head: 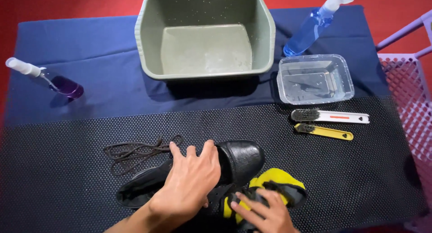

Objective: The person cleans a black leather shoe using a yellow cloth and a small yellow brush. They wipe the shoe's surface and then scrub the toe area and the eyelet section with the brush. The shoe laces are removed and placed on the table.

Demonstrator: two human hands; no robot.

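A black leather shoe (pixel 240 157) lies on its side on the black dotted mat (pixel 351 179), toe pointing right. My left hand (pixel 191 181) rests flat over its middle, holding it down. My right hand (pixel 265 212) presses a yellow and black cloth (pixel 281 181) against the shoe's lower side near the toe. Dark laces (pixel 135 151) lie loose on the mat just left of the shoe.
A grey-green basin (pixel 148 39) stands at the back centre. A clear plastic tub (pixel 315 78), a blue spray bottle (pixel 315 26), a white-handled brush (pixel 330 117) and a yellow-handled brush (pixel 324 132) sit at right. A purple spray bottle (pixel 49 80) lies left. A lilac basket (pixel 409 93) stands far right.
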